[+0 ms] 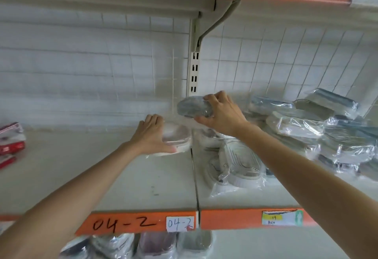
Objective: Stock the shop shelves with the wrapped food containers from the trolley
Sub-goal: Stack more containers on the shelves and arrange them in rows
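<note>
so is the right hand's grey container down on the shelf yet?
No, the right hand holds the grey container raised above the shelf.

Bare forearms, left grip point(152, 134), right grip point(222, 113) (sleeveless, ringless).

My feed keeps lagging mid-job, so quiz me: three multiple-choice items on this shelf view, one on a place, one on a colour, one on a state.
1. Where does the pile of wrapped containers lie?
A. Right bay of the shelf
B. Left end of the shelf
C. Shelf above

2. What colour is the shelf's front strip?
A. Blue
B. Orange
C. Green

3. What is the right hand doing?
A. Hanging idle
B. Pressing flat on the shelf
C. Gripping a grey container

Answers: 1 A, the pile sits right of the upright post. 2 B, the strip marked 04-2 is orange. 3 C, its fingers and thumb curl round the grey container, held above the shelf, while the left hand holds a pale container on the shelf.
</note>
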Demonstrator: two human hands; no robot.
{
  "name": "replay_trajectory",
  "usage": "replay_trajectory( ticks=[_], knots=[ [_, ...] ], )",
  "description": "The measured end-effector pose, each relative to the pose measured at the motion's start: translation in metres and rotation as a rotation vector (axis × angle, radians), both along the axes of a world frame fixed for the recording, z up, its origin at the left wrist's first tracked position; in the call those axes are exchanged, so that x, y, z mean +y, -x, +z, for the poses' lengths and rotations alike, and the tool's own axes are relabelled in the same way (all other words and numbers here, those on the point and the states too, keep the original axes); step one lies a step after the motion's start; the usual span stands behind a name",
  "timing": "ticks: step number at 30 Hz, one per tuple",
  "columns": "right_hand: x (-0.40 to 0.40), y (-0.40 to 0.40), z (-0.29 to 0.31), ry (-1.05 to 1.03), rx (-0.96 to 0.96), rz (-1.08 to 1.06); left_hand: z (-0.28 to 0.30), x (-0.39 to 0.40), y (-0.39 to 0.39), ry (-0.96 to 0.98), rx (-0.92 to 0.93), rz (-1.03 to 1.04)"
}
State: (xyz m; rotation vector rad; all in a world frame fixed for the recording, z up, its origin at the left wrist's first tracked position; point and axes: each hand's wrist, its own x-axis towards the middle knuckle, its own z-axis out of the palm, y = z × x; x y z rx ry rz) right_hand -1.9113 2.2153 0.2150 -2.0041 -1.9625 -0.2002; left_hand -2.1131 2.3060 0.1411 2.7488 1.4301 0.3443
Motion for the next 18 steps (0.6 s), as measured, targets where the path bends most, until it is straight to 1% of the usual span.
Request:
replay_trajectory(
  ticks=[2, 3, 5, 7, 11, 14, 16, 18],
  knots=[
    [0.01, 0.019, -0.015, 0.179, -0.062, 0.069, -0.017, -0.005, 0.03, 0.068, 0.112, 0.089],
    [0.014, 0.027, -0.022, 0.268, -0.086, 0.097, -0.024, -0.008, 0.046, 0.112, 0.132, 0.138],
    [0.019, 0.044, -0.034, 0.412, -0.077, 0.13, -0.035, -0.014, 0.074, 0.189, 0.136, 0.214],
    [0.02, 0.057, -0.043, 0.533, -0.068, 0.145, -0.039, -0.018, 0.096, 0.215, 0.13, 0.272],
    [0.019, 0.072, -0.061, 0.729, -0.082, 0.134, -0.036, -0.025, 0.111, 0.283, 0.174, 0.328],
    [0.016, 0.079, -0.074, 0.705, -0.092, 0.136, -0.038, -0.029, 0.108, 0.32, 0.113, 0.336],
    [0.009, 0.085, -0.086, 0.609, -0.11, 0.145, -0.043, -0.029, 0.109, 0.331, 0.042, 0.339],
    [0.0, 0.09, -0.1, 0.47, -0.09, 0.137, -0.048, -0.031, 0.111, 0.285, -0.01, 0.352]
  ],
)
